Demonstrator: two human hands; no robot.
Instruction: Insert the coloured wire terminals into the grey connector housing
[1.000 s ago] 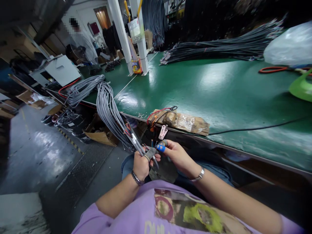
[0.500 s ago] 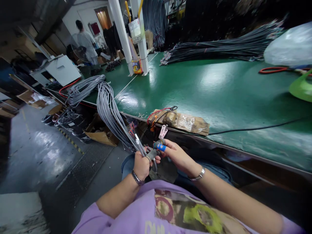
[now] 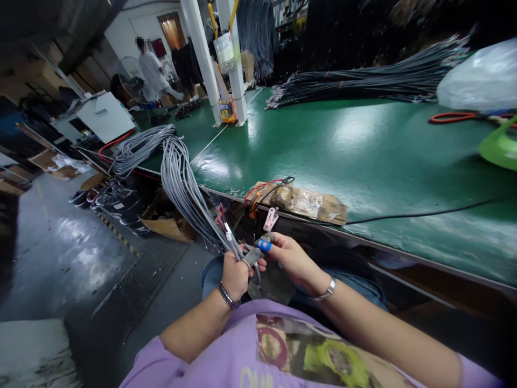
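My left hand [image 3: 238, 272] is closed around the ends of several grey cables [image 3: 181, 172], its thumb wrapped in dark tape. The bundle runs from my grip up over the bench edge to the left. Coloured wire ends [image 3: 220, 214] and a white sleeve [image 3: 228, 231] stick out above my fist. Just right of it, my right hand [image 3: 283, 253] pinches with thumb and forefinger; blue tape covers the thumb and darker wrapping the finger. Thin wire strands show by these fingertips, but what they grip is too small to make out.
Along the front edge of the green bench [image 3: 323, 140] lies a wooden board [image 3: 311, 203] with a pink clip [image 3: 270, 219] below. Black cables [image 3: 363, 81] and a plastic bag [image 3: 480, 75] lie behind. White posts [image 3: 202, 59] rise from the bench. Another person [image 3: 150, 70] stands far left.
My right hand has shifted very slightly and its thumb has turned beside the left fist. The left hand keeps its hold on the cables. The distant person has moved rightward.
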